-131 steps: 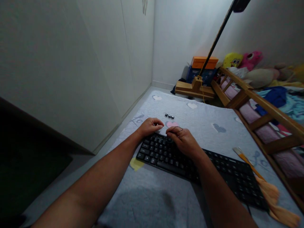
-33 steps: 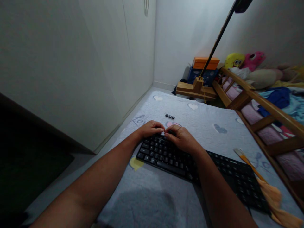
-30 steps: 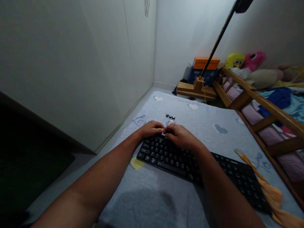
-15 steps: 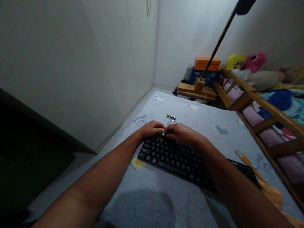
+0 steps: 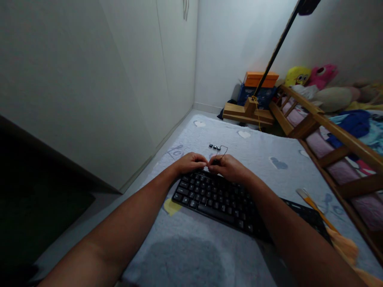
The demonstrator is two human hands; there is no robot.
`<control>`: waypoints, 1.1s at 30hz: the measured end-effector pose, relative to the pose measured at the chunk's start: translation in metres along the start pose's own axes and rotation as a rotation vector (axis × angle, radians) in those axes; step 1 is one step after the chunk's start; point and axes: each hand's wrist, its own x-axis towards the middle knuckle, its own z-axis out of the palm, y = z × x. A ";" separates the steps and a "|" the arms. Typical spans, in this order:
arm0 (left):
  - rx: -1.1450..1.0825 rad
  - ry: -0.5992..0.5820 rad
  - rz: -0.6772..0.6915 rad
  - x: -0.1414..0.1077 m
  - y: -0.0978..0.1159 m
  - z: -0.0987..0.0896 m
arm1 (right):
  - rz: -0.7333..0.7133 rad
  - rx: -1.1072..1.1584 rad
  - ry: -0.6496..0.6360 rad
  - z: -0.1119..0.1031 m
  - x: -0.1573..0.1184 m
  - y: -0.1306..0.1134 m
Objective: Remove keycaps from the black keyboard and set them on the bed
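A black keyboard (image 5: 206,197) lies at a slant on the blanket, its left half showing and part of its right side hidden under my right forearm. At its far edge my right hand (image 5: 226,166) is closed round a wire keycap puller (image 5: 224,148), whose thin loop sticks out beyond the fingers. My left hand (image 5: 191,162) is closed over the keyboard's far left corner, its fingertips almost meeting those of the right. What lies between the fingertips is hidden. Just beyond the hands, three small dark keycaps (image 5: 214,147) sit in a row.
The patterned light blue blanket (image 5: 185,235) lies under everything. To the right are a brush (image 5: 311,201) with a yellow handle and an orange cloth (image 5: 344,245). A wooden bed rail (image 5: 347,137) borders the right, a pale cabinet (image 5: 134,79) the left. A wooden stand (image 5: 248,111) stands behind.
The puller's wire loop has turned in my right hand and now reaches farther out, up and to the right. Both hands stay close together at the keyboard's far edge.
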 end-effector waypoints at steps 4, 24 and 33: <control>0.015 0.008 -0.012 0.000 -0.001 0.000 | 0.077 0.319 -0.060 -0.001 0.004 0.015; 0.048 -0.034 0.157 -0.001 0.010 -0.002 | 0.066 0.416 0.097 -0.004 0.004 0.011; 0.053 -0.014 0.084 -0.002 0.012 -0.002 | 0.005 0.310 0.149 0.004 0.004 0.005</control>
